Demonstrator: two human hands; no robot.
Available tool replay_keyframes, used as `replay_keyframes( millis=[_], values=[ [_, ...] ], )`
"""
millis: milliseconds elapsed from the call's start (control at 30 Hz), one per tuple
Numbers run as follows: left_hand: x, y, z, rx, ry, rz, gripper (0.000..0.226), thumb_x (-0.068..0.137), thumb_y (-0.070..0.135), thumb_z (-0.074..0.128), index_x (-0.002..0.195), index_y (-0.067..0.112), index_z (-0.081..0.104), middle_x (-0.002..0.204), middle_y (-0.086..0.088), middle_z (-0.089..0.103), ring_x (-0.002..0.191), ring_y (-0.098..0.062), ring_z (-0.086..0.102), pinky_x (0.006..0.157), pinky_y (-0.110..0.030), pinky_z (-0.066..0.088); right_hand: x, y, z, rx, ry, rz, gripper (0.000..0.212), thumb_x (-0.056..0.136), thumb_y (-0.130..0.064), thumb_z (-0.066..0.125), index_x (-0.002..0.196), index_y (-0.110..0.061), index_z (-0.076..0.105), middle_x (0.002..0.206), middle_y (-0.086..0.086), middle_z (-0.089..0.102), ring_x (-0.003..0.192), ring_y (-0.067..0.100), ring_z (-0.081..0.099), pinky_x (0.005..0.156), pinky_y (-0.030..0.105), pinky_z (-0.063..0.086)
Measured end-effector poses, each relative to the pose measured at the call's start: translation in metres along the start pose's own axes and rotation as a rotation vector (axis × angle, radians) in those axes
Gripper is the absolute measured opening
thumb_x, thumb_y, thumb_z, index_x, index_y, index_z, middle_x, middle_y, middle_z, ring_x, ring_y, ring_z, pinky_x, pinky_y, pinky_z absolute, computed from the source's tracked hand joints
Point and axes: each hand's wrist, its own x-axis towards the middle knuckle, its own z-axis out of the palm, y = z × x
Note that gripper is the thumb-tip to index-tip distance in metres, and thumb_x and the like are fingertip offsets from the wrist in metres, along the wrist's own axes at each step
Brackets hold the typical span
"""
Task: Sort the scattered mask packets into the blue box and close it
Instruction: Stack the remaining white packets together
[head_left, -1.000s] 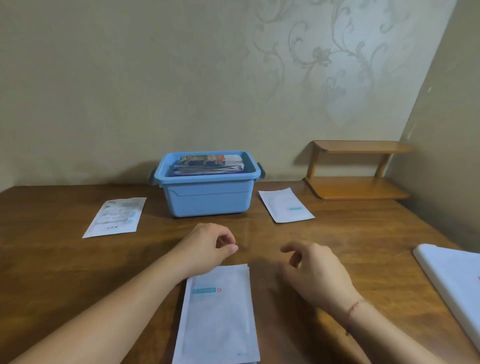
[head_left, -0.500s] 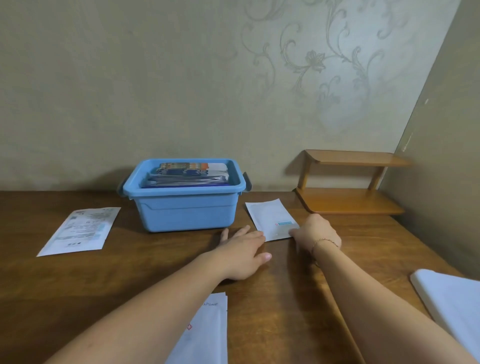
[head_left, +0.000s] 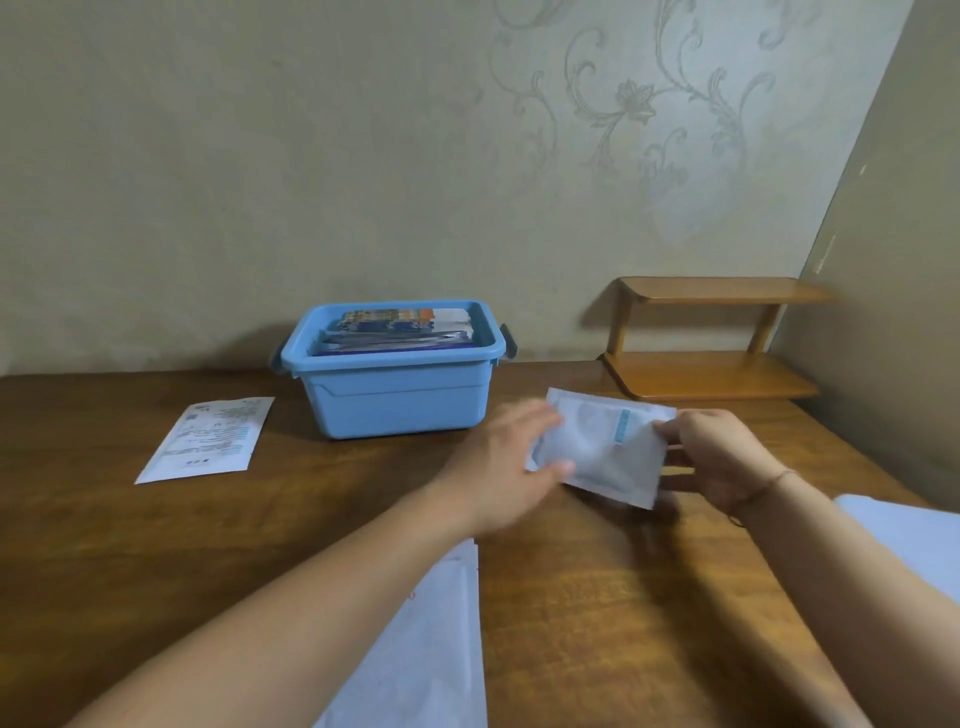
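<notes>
Both hands pinched a white mask packet (head_left: 602, 449) above the table, left hand (head_left: 506, 467) and right hand (head_left: 719, 457) at opposite ends; the open blue box (head_left: 395, 400) lay just left-forward, nearer the left hand.

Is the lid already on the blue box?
No, the blue box stands open, with stacked packets visible inside it below its rim.

Beneath a smooth blue plastic box (head_left: 397, 400), the table (head_left: 104, 545) was grained, lightly glossy brown wood. Right of the box, a soft-sheened white packet (head_left: 597, 447); a varnished wooden shelf (head_left: 711, 374).
</notes>
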Motion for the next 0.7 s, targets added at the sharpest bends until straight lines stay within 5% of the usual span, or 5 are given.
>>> replay_keyframes(
  millis=[133,267,333,533,700],
  values=[
    [-0.006,0.019,-0.025,-0.178,0.085,-0.152,0.061,0.092,0.044,0.064,0.147,0.029,0.042,0.152,0.009,0.042,0.140,-0.012,0.036,0.116,-0.032,0.030,-0.044,-0.018,-0.027,-0.188,-0.252,-0.084,0.028,0.099,-0.013,0.048,0.119,0.002,0.061,0.112,0.023,0.066,0.091,0.029,0.065,0.070,0.040,0.054],
    [-0.028,0.040,-0.041,-0.612,-0.330,-0.295,0.032,0.092,0.033,0.068,0.121,0.021,0.068,0.117,0.000,0.072,0.108,-0.017,0.067,0.098,-0.037,0.052,-0.080,-0.030,-0.019,-0.326,-0.597,-0.124,0.028,0.099,-0.013,0.049,0.115,0.004,0.064,0.110,0.027,0.066,0.094,0.033,0.064,0.079,0.040,0.049],
    [-0.047,0.044,-0.045,-0.809,-0.402,-0.356,0.022,0.093,0.018,0.067,0.112,0.009,0.072,0.110,-0.012,0.074,0.101,-0.026,0.070,0.090,-0.038,0.056,-0.087,-0.028,-0.008,-0.293,-0.681,-0.122,0.028,0.099,-0.016,0.050,0.114,0.003,0.064,0.111,0.026,0.068,0.093,0.034,0.066,0.082,0.042,0.053],
    [-0.102,0.022,-0.054,-1.130,-0.066,-0.651,0.023,0.093,0.011,0.064,0.115,0.005,0.069,0.109,-0.013,0.075,0.102,-0.029,0.071,0.087,-0.044,0.059,-0.107,0.017,0.023,0.044,-0.524,-0.147,0.058,0.088,-0.061,0.048,0.112,-0.010,0.063,0.092,0.015,0.068,0.077,0.025,0.067,0.064,0.036,0.056],
    [-0.149,-0.007,-0.058,-1.108,0.109,-0.793,0.019,0.093,0.010,0.065,0.110,0.004,0.072,0.108,-0.014,0.075,0.100,-0.028,0.072,0.089,-0.042,0.057,-0.141,0.062,0.077,-0.117,-0.513,-0.224,0.053,0.087,-0.021,0.070,0.135,-0.015,0.050,0.096,0.008,0.075,0.078,0.024,0.073,0.052,0.030,0.052]
  ],
)
